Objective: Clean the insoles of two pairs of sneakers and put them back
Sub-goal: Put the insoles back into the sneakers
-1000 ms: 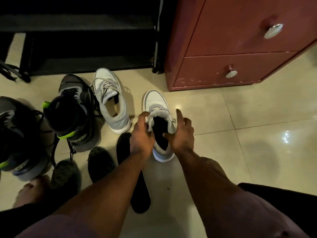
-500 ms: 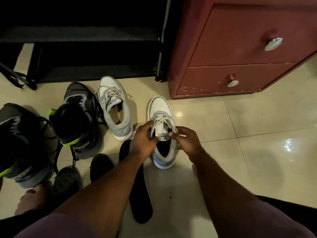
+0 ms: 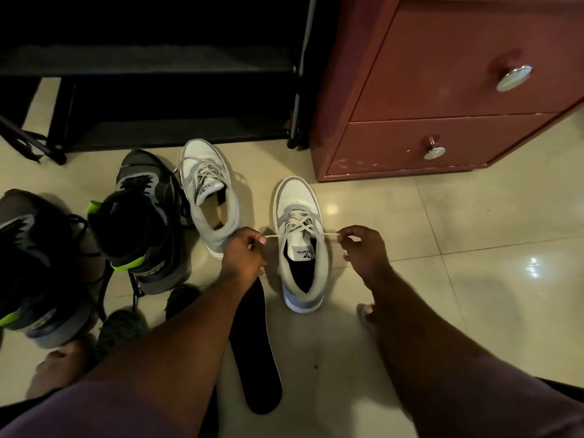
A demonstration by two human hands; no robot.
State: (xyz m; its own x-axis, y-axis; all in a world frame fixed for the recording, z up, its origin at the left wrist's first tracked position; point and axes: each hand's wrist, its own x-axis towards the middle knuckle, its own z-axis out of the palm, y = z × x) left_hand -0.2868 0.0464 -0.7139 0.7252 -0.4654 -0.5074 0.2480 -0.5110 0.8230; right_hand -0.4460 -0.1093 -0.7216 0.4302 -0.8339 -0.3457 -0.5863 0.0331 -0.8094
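A white and grey sneaker [image 3: 298, 213] stands on the tiled floor at the centre with a dark insole inside it. My left hand [image 3: 243, 256] pinches its left lace end and my right hand [image 3: 363, 248] pinches its right lace end, both laces pulled taut sideways. Its partner, a second white and grey sneaker [image 3: 210, 191], stands further left with nothing visible inside it. A black insole [image 3: 257, 355] lies flat on the floor under my left forearm. Two black and grey sneakers with green trim [image 3: 142, 216] [image 3: 34, 267] stand at the left.
A red-brown drawer cabinet [image 3: 442, 99] stands at the back right. A black shoe rack [image 3: 158, 74] fills the back left. Two more dark insoles [image 3: 181, 298] [image 3: 121, 330] lie on the floor near my bare foot [image 3: 60, 365]. Bare tile extends to the right.
Both hands left the sneaker's opening and tongue, took hold of the lace ends and pulled them apart to either side. The camera tilted slightly down.
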